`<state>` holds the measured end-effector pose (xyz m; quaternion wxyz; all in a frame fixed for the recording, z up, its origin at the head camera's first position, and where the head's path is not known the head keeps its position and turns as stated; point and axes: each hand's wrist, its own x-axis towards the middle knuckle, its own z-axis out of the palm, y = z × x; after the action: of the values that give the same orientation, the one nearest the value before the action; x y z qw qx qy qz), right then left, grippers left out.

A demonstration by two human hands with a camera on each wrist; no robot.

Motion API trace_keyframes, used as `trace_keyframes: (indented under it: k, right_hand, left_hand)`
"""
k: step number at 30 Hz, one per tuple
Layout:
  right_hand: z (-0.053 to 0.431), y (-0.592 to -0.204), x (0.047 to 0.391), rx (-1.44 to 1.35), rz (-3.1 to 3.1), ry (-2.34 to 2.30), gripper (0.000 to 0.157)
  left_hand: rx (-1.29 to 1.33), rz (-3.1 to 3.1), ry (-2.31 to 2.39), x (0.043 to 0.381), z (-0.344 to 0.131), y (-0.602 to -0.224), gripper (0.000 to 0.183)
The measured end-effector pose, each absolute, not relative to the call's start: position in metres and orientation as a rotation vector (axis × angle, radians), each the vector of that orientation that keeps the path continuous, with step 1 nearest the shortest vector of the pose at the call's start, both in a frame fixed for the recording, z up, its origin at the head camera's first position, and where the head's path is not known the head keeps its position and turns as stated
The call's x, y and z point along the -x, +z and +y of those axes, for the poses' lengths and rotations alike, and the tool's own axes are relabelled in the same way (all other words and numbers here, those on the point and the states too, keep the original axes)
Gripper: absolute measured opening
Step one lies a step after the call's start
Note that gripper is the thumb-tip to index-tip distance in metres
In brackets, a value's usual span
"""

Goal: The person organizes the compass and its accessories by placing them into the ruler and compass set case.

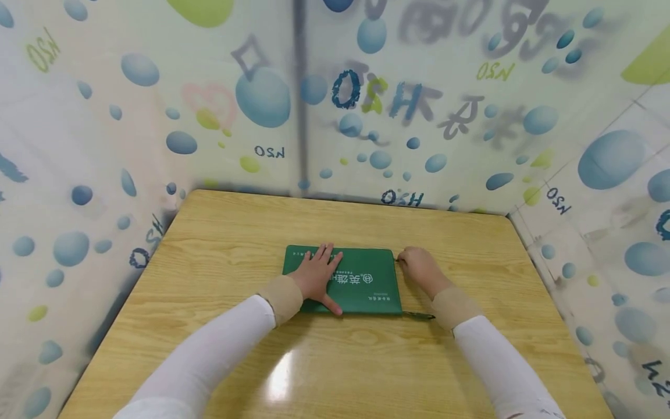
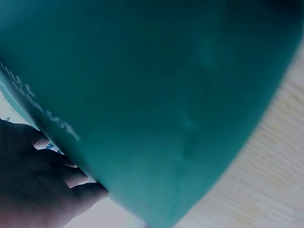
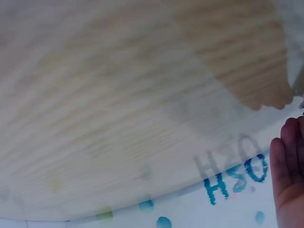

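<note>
A flat green pouch (image 1: 366, 297) with white printing lies on the wooden table in the head view. My left hand (image 1: 314, 276) rests on its left half with the fingers spread, covering part of the printing. At the pouch's far right corner, my right hand (image 1: 421, 270) pinches a small dark tab (image 1: 396, 259) with curled fingers. A dark green strip (image 1: 419, 316) sticks out from the near right corner. Up close in the left wrist view, the pouch (image 2: 142, 95) fills most of the picture beside my left hand (image 2: 42, 185). Only part of my right hand (image 3: 289, 175) shows in the right wrist view.
The wooden table (image 1: 220, 233) carries the pouch near its middle. Patterned walls (image 1: 460, 151) with blue and green drops and H2O lettering stand behind the table and on both sides. Light glares off the table's near part.
</note>
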<state>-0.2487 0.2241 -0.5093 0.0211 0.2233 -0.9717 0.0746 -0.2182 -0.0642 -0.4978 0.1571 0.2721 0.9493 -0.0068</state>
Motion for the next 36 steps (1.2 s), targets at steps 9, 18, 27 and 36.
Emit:
trace_keyframes:
  k: [9, 18, 27, 36]
  right_hand:
    - [0.229, -0.509, 0.192, -0.883, -2.941, 0.237, 0.007]
    - [0.23, -0.505, 0.143, -1.006, -2.872, 0.196, 0.006]
    - [0.228, -0.505, 0.136, -0.977, -2.852, 0.189, 0.004]
    - [0.236, -0.503, 0.145, -0.652, -2.967, 0.366, 0.015]
  left_hand:
    - [-0.767, 2.717, 0.007, 0.216, -0.064, -0.493, 0.139]
    - [-0.742, 2.718, -0.001, 0.214, -0.064, -0.49, 0.139]
    - [-0.734, 2.717, 0.007, 0.214, -0.062, -0.49, 0.139]
    - [-0.457, 2.78, -0.033, 0.209, -0.053, -0.494, 0.145]
